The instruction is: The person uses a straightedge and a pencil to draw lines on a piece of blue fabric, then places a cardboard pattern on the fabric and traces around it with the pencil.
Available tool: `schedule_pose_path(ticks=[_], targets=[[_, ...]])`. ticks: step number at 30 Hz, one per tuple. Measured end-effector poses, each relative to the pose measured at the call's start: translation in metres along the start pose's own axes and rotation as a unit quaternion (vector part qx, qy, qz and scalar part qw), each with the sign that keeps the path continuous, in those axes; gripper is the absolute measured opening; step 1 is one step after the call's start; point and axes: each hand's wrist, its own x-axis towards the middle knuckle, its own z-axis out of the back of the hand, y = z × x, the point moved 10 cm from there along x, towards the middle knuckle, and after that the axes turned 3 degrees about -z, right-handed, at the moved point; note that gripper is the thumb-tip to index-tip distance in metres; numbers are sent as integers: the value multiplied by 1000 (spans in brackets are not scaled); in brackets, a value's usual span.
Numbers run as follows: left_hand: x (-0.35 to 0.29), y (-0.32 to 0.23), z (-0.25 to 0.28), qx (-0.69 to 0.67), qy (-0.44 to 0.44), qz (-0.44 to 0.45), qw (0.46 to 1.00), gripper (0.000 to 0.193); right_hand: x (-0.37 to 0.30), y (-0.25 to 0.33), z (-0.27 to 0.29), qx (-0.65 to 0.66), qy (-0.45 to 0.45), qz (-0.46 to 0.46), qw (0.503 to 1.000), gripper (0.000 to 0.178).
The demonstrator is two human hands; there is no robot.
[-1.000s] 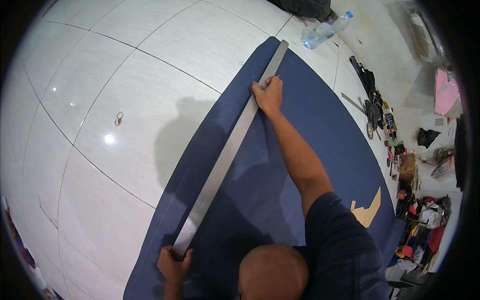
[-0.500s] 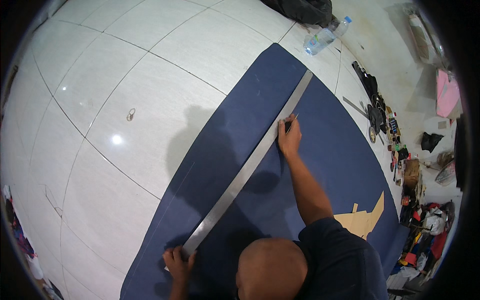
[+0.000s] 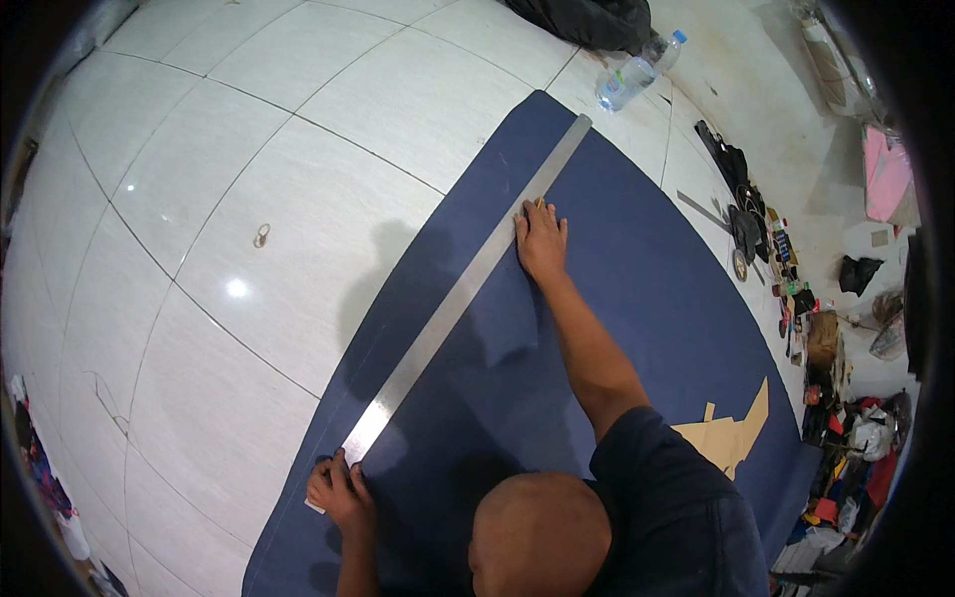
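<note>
A long metal ruler (image 3: 460,298) lies slantwise across a large sheet of dark blue fabric (image 3: 657,308) on the floor. My left hand (image 3: 341,494) is closed around the ruler's near end, whose pale tip shows below my fingers. Farther up, my right hand (image 3: 541,242) presses along the ruler's right edge. Between its fingers sits a thin yellowish stick (image 3: 539,203), mostly hidden. To the left of the ruler, a faint pale line runs along the fabric.
Tan paper pattern pieces (image 3: 718,438) lie on the fabric at the right. A plastic bottle (image 3: 627,84) and a black bag (image 3: 597,22) are beyond its far corner. Tools and clutter line the right wall. A small ring-shaped thing (image 3: 262,235) lies on the tiles.
The ruler has shifted left across the fabric, toward its left edge, with both hands moving along with it. My right hand's fingers now lie flatter than before.
</note>
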Motion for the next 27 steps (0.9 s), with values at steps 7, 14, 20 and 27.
schedule_pose_path(ticks=[7, 14, 20, 27], targets=[[6, 1, -7, -7, -18, 25, 1000, 40, 33, 33, -15, 12, -10, 32, 999, 47], [-24, 38, 14, 47, -68, 108, 991, 48, 39, 33, -21, -8, -54, 87, 995, 41], [-63, 75, 8, -17, -106, 172, 979, 53, 44, 23, -21, 33, -84, 113, 989, 40], [-56, 70, 11, -50, -123, 204, 970, 55, 55, 3, -33, 21, -19, 101, 995, 48]])
